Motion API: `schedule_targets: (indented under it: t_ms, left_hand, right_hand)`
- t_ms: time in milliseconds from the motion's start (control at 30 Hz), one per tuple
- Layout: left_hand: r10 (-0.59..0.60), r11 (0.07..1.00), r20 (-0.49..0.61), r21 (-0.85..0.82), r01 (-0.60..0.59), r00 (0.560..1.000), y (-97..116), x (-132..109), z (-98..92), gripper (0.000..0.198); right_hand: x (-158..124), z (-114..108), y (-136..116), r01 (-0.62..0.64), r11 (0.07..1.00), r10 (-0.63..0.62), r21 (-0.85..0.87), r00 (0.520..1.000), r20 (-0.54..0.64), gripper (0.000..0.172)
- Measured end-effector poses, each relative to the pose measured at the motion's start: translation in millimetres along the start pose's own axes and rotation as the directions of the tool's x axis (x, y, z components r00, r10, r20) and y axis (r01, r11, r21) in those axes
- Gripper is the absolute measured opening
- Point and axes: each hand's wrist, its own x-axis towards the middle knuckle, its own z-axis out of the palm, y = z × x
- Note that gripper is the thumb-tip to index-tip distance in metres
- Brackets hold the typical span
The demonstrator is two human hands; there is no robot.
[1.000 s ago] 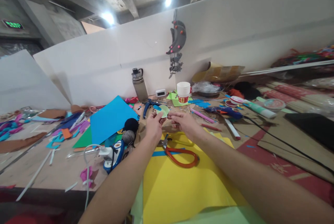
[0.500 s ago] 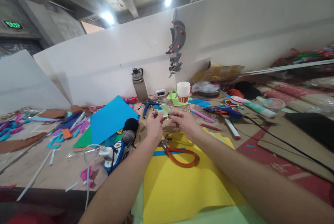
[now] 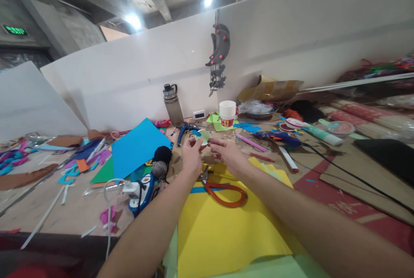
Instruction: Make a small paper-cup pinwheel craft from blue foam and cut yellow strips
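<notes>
"Left hand first. What's it doing?"

"It's pinching a pale green circle with its thumb and fingers."

"And the right hand?"

"Its fingers are bent, and the tips are up at the circle's right edge. I can't tell if they're pinching it or just close to it."

"So where is the circle?"

"Up between the two hands, past the top of the big yellow sheet. A little blue piece is by the left thumb. I can't see if it's stuck on."

"What's under the hands?"

"Scissors with orange handles are lying on the yellow sheet, with a blue strip beside them."

"What's farther back?"

"White cups in a stack, a small white clock, and a grey bottle standing by the wall."

"And on the left?"

"A big blue sheet, with a black ball near its corner. On the right, there's a blue glue gun with a black cord."
</notes>
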Motion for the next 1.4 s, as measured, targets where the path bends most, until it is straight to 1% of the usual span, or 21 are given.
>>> schedule_targets:
  t_ms: [100,267,433,633,767,967,1167,1400]
  left_hand:
    - [0.005,1.0,0.0,0.028,-0.005,1.0,-0.2,0.5,-0.7,0.026]
    - [0.018,1.0,-0.009,0.019,-0.018,1.0,-1.7,0.7,-1.0,0.025]
    - [0.011,1.0,-0.028,0.022,-0.01,1.0,-2.4,1.2,-1.1,0.026]
    - [-0.024,1.0,-0.045,0.01,0.025,0.999,0.4,0.7,-0.3,0.028]
    - [-0.022,0.999,-0.065,0.026,0.024,0.998,2.4,-1.0,0.8,0.029]
    - [0.004,0.992,-0.072,0.126,0.005,0.997,2.7,-2.1,0.1,0.029]
    - [0.044,0.971,-0.074,0.239,-0.025,0.996,-0.3,0.9,-3.7,0.028]
    - [0.1,0.945,-0.028,0.316,-0.086,0.995,-0.3,1.7,-6.5,0.028]
  right_hand:
    - [-0.9,1.2,0.5,0.012,1.0,-0.012,-0.015,1.0,0.017,0.034]
    - [-3.2,4.1,-0.2,0.013,0.999,-0.013,-0.03,1.0,-0.006,0.034]
    - [-5.6,5.9,-2.4,-0.002,1.0,0.001,-0.015,1.0,-0.002,0.036]
    - [-5.3,4.5,-3.8,-0.022,1.0,0.023,0.017,1.0,-0.022,0.03]
    - [-5.3,4.2,-4.9,-0.031,0.999,0.032,0.037,0.999,-0.025,0.025]
    - [-7.8,6.8,-7.6,-0.04,0.998,0.042,0.051,0.998,-0.035,0.019]
    - [-8.5,8.1,-8.3,-0.07,0.995,0.072,0.065,0.997,-0.026,0.018]
    - [-7.6,7.1,-6.5,-0.078,0.995,0.081,0.067,0.996,-0.044,0.013]
